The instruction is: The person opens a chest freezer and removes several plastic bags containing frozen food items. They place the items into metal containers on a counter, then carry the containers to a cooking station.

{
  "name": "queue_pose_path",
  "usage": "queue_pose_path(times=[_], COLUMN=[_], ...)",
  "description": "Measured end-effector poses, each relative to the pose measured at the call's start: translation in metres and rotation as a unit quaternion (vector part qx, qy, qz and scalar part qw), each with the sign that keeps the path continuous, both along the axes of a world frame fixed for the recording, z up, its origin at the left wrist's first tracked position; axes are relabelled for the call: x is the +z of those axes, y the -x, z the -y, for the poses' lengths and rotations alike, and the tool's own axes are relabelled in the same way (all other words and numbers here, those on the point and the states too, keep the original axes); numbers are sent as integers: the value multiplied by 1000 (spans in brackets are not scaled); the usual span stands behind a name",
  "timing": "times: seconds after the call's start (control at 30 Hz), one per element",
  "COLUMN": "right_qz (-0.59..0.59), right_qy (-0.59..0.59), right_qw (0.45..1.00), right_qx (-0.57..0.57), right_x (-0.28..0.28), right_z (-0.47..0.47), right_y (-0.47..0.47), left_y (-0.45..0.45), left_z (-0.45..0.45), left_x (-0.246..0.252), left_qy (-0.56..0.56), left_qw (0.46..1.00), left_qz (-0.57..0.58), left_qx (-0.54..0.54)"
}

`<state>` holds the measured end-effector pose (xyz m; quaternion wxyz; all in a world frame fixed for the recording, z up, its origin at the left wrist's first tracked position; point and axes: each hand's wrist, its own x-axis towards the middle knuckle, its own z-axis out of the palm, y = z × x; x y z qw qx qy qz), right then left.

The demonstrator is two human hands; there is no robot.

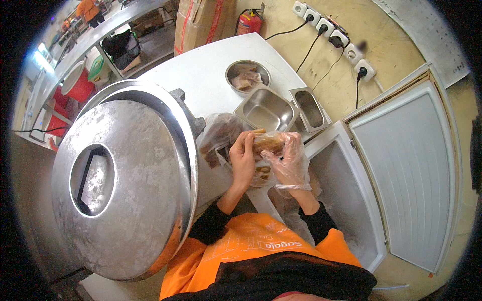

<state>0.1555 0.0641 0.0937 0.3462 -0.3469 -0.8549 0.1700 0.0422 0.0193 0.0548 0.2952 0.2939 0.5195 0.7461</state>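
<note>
My bare left hand (242,155) and my right hand (292,160), in a clear plastic glove, hold a light-brown food piece (269,143) between them. Clear plastic film lies over part of it; whether this is a wrapper or the glove, I cannot tell. Just under my hands is a clear plastic bag (262,177) with brown food inside. To the left of my left hand lies another plastic bag (222,129) with dark brown contents. Beyond my hands stands a rectangular steel pan (269,111). Behind it, a round metal bowl (230,81) contains several pieces in plastic.
A narrow steel pan (310,109) stands by the wall. Right of me, a chest freezer (340,180) has its lid (410,165) raised. A large round metal drum (124,188) fills the left side. Cords hang from wall sockets (338,38). A person (89,12) is far off.
</note>
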Motion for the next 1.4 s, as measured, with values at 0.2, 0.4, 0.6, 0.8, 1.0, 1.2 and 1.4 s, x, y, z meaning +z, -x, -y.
queue_pose_path(times=[0.2,0.4,0.6,0.8,1.0,1.2,1.4], right_qz=[-1,-63,-85,-104,-127,-316,-339], right_qy=[-104,-219,-246,-280,-262,359,514], right_qw=[981,940,930,921,930,878,787], right_qx=[164,255,258,249,224,15,31], right_x=[4,13,23,26,42,59,43], right_z=[-4,-17,-20,-25,-15,-1,-11], right_y=[-21,-45,-60,-69,-59,-29,-25], left_y=[18,20,24,23,26,26,15], left_z=[-5,3,8,14,16,21,26], left_x=[9,33,53,50,32,28,34], left_qy=[-21,-68,-57,-55,7,-37,-36], left_qw=[990,972,952,956,956,960,963], left_qz=[140,223,298,285,291,276,268], left_qx=[4,-36,-39,-44,-19,-36,-10])
